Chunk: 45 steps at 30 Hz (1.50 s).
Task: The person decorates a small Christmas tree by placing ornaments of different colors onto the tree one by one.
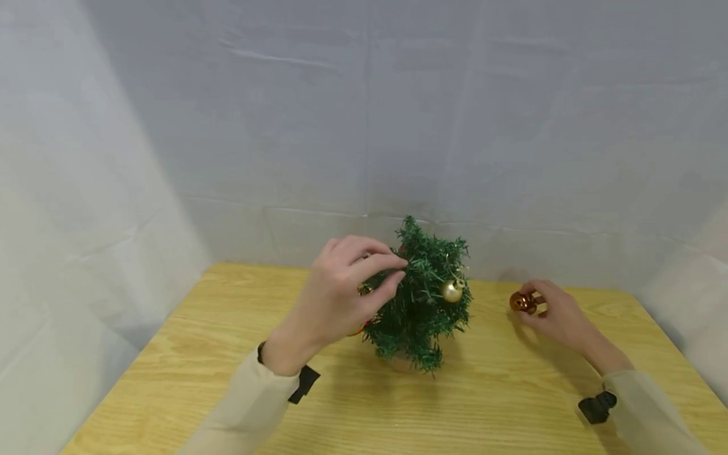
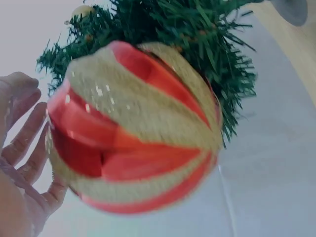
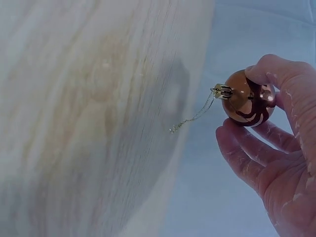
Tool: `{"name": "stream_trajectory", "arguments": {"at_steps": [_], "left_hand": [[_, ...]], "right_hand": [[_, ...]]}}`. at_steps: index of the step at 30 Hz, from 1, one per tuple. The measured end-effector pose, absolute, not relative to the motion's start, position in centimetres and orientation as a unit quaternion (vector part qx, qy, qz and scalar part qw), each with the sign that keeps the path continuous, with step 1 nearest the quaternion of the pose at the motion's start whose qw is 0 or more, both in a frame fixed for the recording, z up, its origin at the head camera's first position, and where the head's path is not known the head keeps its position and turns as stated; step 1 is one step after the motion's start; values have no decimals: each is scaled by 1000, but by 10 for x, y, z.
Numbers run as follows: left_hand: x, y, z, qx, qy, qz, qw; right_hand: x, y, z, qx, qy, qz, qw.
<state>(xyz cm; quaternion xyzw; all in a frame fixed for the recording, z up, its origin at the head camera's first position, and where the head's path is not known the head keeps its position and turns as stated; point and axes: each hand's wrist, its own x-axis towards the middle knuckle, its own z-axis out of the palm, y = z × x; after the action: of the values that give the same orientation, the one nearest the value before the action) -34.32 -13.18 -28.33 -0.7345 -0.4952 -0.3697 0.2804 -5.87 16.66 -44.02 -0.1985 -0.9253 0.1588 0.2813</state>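
A small green artificial Christmas tree [image 1: 418, 319] stands on the table, with a pale gold bauble [image 1: 452, 291] hanging on its right side. My left hand [image 1: 341, 284] is at the tree's upper left, its fingers loosely bent and thumb and fingertips apart beside the branches. In the left wrist view a large red bauble with gold glitter stripes [image 2: 133, 133] hangs close to the camera, covering part of the tree and the fingertips. Away to the right, my right hand [image 1: 560, 319] pinches a shiny copper bauble [image 3: 242, 106] by its sides; its gold cap and thread [image 3: 200, 112] dangle free.
The wooden table [image 1: 489, 398] ends at the back against a hanging pale cloth [image 1: 364, 126]. More cloth [image 1: 57, 221] hangs along the left side. Under the branches, the tree's base [image 1: 402, 363] shows only a little.
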Motion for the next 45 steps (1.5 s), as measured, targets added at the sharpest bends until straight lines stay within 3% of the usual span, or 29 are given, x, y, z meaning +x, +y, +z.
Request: {"name": "stream_trajectory", "arguments": {"at_steps": [7,16,29,45], "left_hand": [[-361,-140,-287,-714,-522,-393,253],[-371,-143,-293,-708,-530,-395,251],[-373,-143,-296,-709,-524,-405,244],[-373,-142,-297,-711,-517,-375,293]], "right_hand": [[-53,153,-436,-220,-920,175,272],[-47,131,-428,-205,-907,163,331],[-40,98,-403,-194,-854,282,391],[-34,69,-378,-124,-810,379,430]]}}
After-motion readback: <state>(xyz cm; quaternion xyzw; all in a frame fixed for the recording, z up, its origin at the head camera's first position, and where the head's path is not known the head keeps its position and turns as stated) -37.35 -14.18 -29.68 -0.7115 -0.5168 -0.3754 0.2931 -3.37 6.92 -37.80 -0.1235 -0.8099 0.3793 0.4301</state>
